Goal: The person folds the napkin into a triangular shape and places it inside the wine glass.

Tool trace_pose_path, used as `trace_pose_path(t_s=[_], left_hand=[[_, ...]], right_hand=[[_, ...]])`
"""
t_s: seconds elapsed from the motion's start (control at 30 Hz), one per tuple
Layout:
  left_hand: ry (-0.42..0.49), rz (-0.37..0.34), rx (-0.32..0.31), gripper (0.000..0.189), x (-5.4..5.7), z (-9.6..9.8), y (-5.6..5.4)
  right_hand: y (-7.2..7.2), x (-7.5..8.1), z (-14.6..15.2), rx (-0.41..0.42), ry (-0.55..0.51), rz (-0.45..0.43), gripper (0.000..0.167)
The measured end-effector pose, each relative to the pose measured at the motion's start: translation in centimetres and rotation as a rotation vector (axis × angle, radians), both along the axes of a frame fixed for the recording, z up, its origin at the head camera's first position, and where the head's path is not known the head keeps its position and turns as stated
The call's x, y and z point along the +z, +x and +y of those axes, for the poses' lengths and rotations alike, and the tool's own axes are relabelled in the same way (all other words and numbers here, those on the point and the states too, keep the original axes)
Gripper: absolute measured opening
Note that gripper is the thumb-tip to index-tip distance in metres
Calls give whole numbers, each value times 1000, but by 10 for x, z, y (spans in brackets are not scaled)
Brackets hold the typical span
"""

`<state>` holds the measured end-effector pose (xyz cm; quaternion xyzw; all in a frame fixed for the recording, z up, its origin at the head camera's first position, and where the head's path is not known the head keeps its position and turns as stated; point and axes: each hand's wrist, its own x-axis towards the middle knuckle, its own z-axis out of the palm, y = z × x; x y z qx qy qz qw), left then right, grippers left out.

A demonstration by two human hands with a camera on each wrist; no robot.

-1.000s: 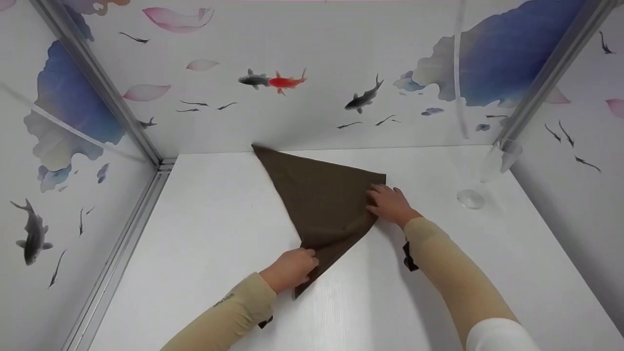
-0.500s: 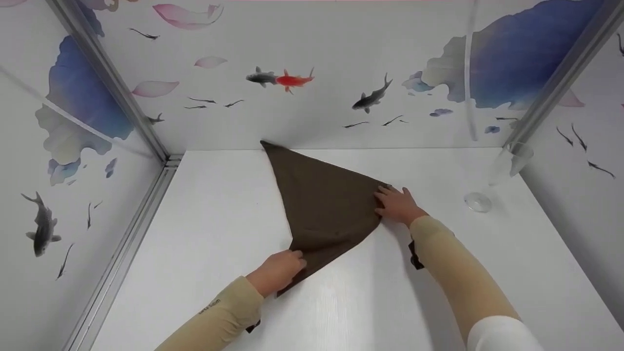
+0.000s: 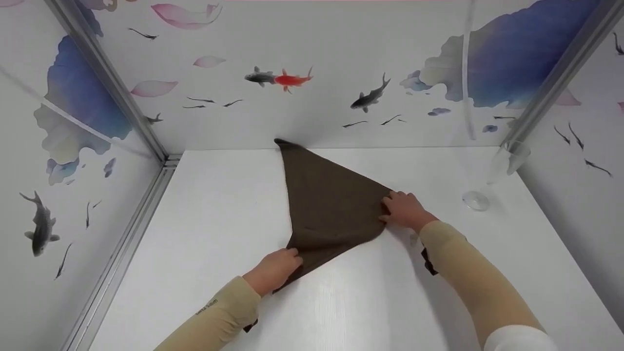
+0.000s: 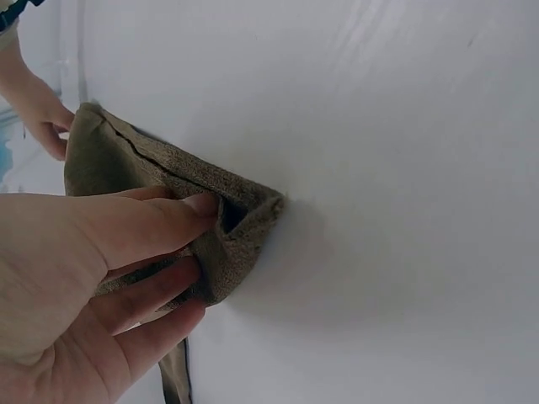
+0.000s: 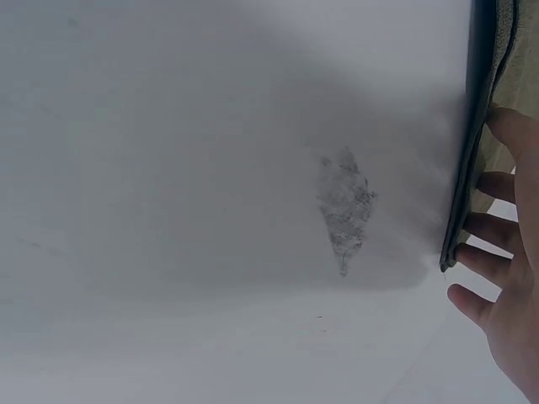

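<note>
A dark brown cloth point(image 3: 336, 200), folded in layers, spreads over the white table in the head view, its far corner reaching the back wall. My left hand point(image 3: 274, 269) pinches the near-left corner of the cloth; in the left wrist view the thumb and fingers of that hand point(image 4: 126, 278) hold the folded tip, where a small dark opening shows between layers. On the other side my right hand point(image 3: 407, 210) grips the right-hand corner. The right wrist view shows its fingers point(image 5: 493, 227) at the stacked edges of the cloth point(image 5: 484, 109).
A clear stemmed glass point(image 3: 476, 201) stands at the back right of the table point(image 3: 219, 209). White walls painted with fish and petals point(image 3: 292, 79) enclose the table on the back and sides. A grey mark point(image 5: 345, 210) shows on the table beside the right hand.
The cloth has turned and stretched: its near-left corner moved left with the left hand, the right corner moved right and slightly nearer with the right hand, and the far corner shifted right.
</note>
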<state>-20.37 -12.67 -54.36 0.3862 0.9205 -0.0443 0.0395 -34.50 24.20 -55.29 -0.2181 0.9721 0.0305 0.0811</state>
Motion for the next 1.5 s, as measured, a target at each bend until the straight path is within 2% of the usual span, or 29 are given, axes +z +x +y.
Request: trace_pose_path(t_s=[0.17, 0.33, 0.57, 0.87, 1.07, 1.3, 1.5], left_hand=[[-20, 26, 22, 11, 0, -2, -2], [12, 46, 45, 6, -2, -4, -3], [29, 46, 81, 12, -3, -4, -5], [6, 10, 200, 17, -5, -6, -13], [-20, 23, 225, 18, -5, -8, -18], [-6, 41, 246, 16, -6, -13, -29], [29, 32, 290, 10, -6, -15, -35]], right_hand=[[10, 0, 5, 44, 38, 56, 55], [20, 1, 5, 55, 56, 83, 53], [37, 1, -3, 8, 78, 68, 48], [62, 0, -12, -78, 124, 84, 49], [74, -6, -18, -130, 169, 106, 48], [85, -8, -21, -147, 131, 117, 50], [93, -4, -17, -107, 112, 63, 54]])
